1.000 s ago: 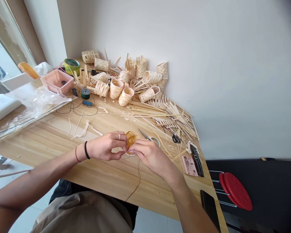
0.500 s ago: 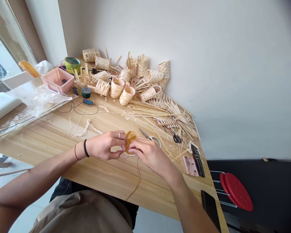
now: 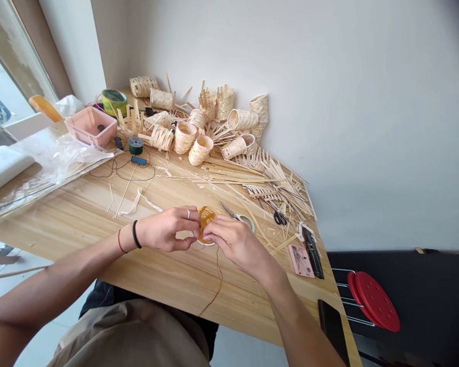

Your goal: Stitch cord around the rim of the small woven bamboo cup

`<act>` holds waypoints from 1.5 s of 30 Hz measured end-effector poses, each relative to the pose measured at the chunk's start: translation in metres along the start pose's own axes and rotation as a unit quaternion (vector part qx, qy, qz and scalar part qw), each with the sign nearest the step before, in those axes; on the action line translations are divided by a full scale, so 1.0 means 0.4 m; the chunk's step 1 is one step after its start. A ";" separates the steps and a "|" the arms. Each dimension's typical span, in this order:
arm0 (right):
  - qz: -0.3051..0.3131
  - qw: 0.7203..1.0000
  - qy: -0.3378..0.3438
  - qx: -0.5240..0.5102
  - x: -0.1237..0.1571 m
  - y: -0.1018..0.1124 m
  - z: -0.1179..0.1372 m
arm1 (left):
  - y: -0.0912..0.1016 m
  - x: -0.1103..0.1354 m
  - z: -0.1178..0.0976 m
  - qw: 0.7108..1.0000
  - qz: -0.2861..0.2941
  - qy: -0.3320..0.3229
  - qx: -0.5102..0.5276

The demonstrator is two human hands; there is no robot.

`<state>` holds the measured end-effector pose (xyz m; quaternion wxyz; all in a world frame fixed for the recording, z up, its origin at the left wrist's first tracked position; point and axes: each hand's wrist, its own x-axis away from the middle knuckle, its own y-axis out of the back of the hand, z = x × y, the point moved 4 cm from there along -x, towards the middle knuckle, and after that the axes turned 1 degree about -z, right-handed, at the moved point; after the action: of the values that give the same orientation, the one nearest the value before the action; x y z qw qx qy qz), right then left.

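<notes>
A small woven basket (image 3: pixel 207 216) with a white rim faces me, its yellowish inside showing between my hands. My left hand (image 3: pixel 179 228) grips its left side, thumb and fingers closed at the rim. On the opposite side my right hand (image 3: pixel 235 238) pinches the rim, its fingertips partly hidden. A thin brown thread (image 3: pixel 219 275) hangs from the basket near my right hand and trails over the table toward its front edge. Scissors (image 3: pixel 235 214) with pale handles lie just beyond my right hand.
Several woven baskets (image 3: pixel 201 150) and loose strips (image 3: pixel 233 176) crowd the table's back. A pink bin (image 3: pixel 90 127) and a thread spool (image 3: pixel 136 146) stand left. Black-handled scissors (image 3: pixel 280 218), a utility knife (image 3: pixel 312 252) and a phone (image 3: pixel 332 326) lie right.
Almost nothing differs. Both hands keep their hold on the basket in the same place, and the thread hangs as before.
</notes>
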<state>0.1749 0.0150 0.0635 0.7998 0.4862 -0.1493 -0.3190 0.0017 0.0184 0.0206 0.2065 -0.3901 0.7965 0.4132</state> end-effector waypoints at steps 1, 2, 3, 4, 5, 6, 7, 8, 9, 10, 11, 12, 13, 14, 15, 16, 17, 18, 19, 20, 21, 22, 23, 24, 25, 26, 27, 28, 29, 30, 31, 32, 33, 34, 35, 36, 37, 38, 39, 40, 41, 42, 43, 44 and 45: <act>-0.001 1.000 0.001 0.002 0.000 -0.002 0.000 | -0.001 0.000 0.000 1.000 0.000 0.000 0.000; -0.002 1.000 0.002 0.004 0.000 -0.004 0.000 | -0.001 0.000 0.000 1.000 0.000 0.001 0.000; -0.002 1.000 0.003 0.006 -0.001 -0.006 0.000 | -0.001 -0.001 -0.001 1.000 0.002 0.002 0.000; -0.003 1.000 0.001 0.006 -0.001 -0.007 0.000 | -0.002 -0.001 -0.001 1.000 0.004 0.003 0.000; -0.005 1.000 -0.002 0.004 -0.002 -0.007 0.001 | -0.002 -0.001 -0.001 1.000 0.006 0.005 0.000; -0.008 1.000 -0.008 0.002 -0.002 -0.006 0.001 | -0.001 -0.001 -0.002 1.000 0.007 0.007 -0.001; -0.011 1.000 -0.015 -0.001 -0.002 -0.005 0.001 | -0.001 -0.001 -0.001 1.000 0.007 0.009 -0.002; -0.014 1.000 -0.022 -0.005 -0.002 -0.003 0.001 | 0.000 -0.001 -0.001 1.000 0.006 0.011 -0.002; -0.019 0.999 -0.030 -0.012 -0.001 0.000 0.000 | 0.002 -0.001 0.000 1.000 0.004 0.013 -0.002; -0.025 0.999 -0.036 -0.019 0.000 0.004 -0.002 | 0.003 0.000 0.001 1.000 0.002 0.016 -0.003; -0.034 0.998 -0.041 -0.026 0.001 0.007 -0.004 | 0.004 0.001 0.003 1.000 -0.001 0.018 -0.005; -0.046 0.997 -0.045 -0.033 0.003 0.010 -0.008 | 0.005 0.001 0.004 1.000 -0.006 0.021 -0.009; -0.061 0.996 -0.047 -0.038 0.005 0.013 -0.011 | 0.007 0.002 0.006 1.000 -0.013 0.024 -0.016; -0.078 0.995 -0.048 -0.042 0.007 0.014 -0.016 | 0.009 0.003 0.007 0.999 -0.023 0.024 -0.024; -0.098 0.993 -0.048 -0.047 0.008 0.014 -0.020 | 0.011 0.004 0.008 0.999 -0.034 0.023 -0.034; -0.120 0.990 -0.047 -0.052 0.010 0.012 -0.026 | 0.013 0.004 0.008 0.998 -0.046 0.023 -0.043; -0.143 0.987 -0.045 -0.057 0.011 0.009 -0.031 | 0.015 0.004 0.007 0.997 -0.057 0.022 -0.051; -0.168 0.983 -0.044 -0.062 0.011 0.005 -0.036 | 0.017 0.005 0.007 0.996 -0.067 0.026 -0.058; -0.194 0.978 -0.044 -0.064 0.012 0.000 -0.042 | 0.019 0.004 0.007 0.994 -0.076 0.035 -0.067; -0.221 0.972 -0.044 -0.066 0.012 -0.005 -0.047 | 0.020 0.004 0.008 0.993 -0.083 0.044 -0.073; -0.249 0.965 -0.046 -0.067 0.012 -0.010 -0.052 | 0.020 0.003 0.008 0.991 -0.087 0.056 -0.083; -0.276 0.957 -0.049 -0.070 0.012 -0.014 -0.057 | 0.021 0.002 0.008 0.990 -0.091 0.061 -0.093; -0.303 0.949 -0.051 -0.075 0.013 -0.018 -0.061 | 0.021 0.000 0.007 0.988 -0.091 0.070 -0.104; -0.327 0.940 -0.052 -0.083 0.015 -0.021 -0.065 | 0.022 -0.003 0.007 0.986 -0.090 0.078 -0.115; -0.348 0.932 -0.052 -0.092 0.017 -0.023 -0.069 | 0.023 -0.007 0.007 0.984 -0.085 0.088 -0.127; -0.365 0.924 -0.051 -0.102 0.019 -0.026 -0.074 | 0.024 -0.013 0.007 0.982 -0.075 0.098 -0.139; -0.379 0.917 -0.050 -0.111 0.022 -0.028 -0.079 | 0.025 -0.020 0.006 0.981 -0.065 0.106 -0.150; -0.391 0.911 -0.049 -0.119 0.025 -0.030 -0.085 | 0.026 -0.028 0.006 0.980 -0.053 0.111 -0.158; -0.401 0.906 -0.049 -0.127 0.029 -0.033 -0.091 | 0.026 -0.037 0.006 0.979 -0.042 0.113 -0.163; -0.411 0.901 -0.049 -0.133 0.033 -0.036 -0.099 | 0.027 -0.047 0.006 0.979 -0.033 0.114 -0.163; -0.419 0.896 -0.049 -0.139 0.036 -0.039 -0.106 | 0.027 -0.057 0.008 0.980 -0.026 0.114 -0.160; -0.426 0.892 -0.048 -0.143 0.040 -0.043 -0.113 | 0.025 -0.067 0.010 0.981 -0.020 0.112 -0.156; -0.432 0.889 -0.047 -0.146 0.043 -0.047 -0.120 | 0.023 -0.077 0.013 0.982 -0.016 0.108 -0.153; -0.435 0.887 -0.048 -0.148 0.045 -0.051 -0.127 | 0.018 -0.085 0.017 0.983 -0.013 0.104 -0.150; -0.438 0.885 -0.049 -0.149 0.048 -0.054 -0.133 | 0.013 -0.091 0.021 0.984 -0.011 0.099 -0.148; -0.440 0.884 -0.052 -0.149 0.051 -0.057 -0.138 | 0.006 -0.095 0.025 0.985 -0.011 0.092 -0.146; -0.440 0.884 -0.057 -0.149 0.054 -0.058 -0.143 | -0.001 -0.097 0.028 0.985 -0.011 0.087 -0.146; -0.437 0.885 -0.062 -0.148 0.057 -0.059 -0.146 | -0.009 -0.097 0.031 0.986 -0.010 0.082 -0.147; -0.433 0.887 -0.065 -0.145 0.059 -0.058 -0.147 | -0.016 -0.094 0.033 0.986 -0.010 0.077 -0.149; -0.427 0.891 -0.067 -0.140 0.061 -0.056 -0.147 | -0.022 -0.091 0.033 0.986 -0.012 0.071 -0.153; -0.420 0.895 -0.066 -0.134 0.063 -0.054 -0.145 | -0.027 -0.086 0.033 0.985 -0.017 0.065 -0.159; -0.414 0.899 -0.062 -0.131 0.064 -0.050 -0.142 | -0.030 -0.082 0.031 0.985 -0.023 0.059 -0.163; -0.411 0.900 -0.058 -0.131 0.065 -0.047 -0.139 | -0.031 -0.077 0.029 0.984 -0.028 0.054 -0.168; -0.411 0.900 -0.054 -0.138 0.066 -0.043 -0.136 | -0.033 -0.074 0.027 0.983 -0.032 0.050 -0.171; -0.411 0.897 -0.054 -0.153 0.067 -0.039 -0.135 | -0.033 -0.071 0.024 0.983 -0.033 0.047 -0.174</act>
<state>0.2191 0.0291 0.0217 0.6527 0.3583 0.0718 -0.6636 0.0296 0.0344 0.0268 0.1113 -0.4648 0.7083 0.5195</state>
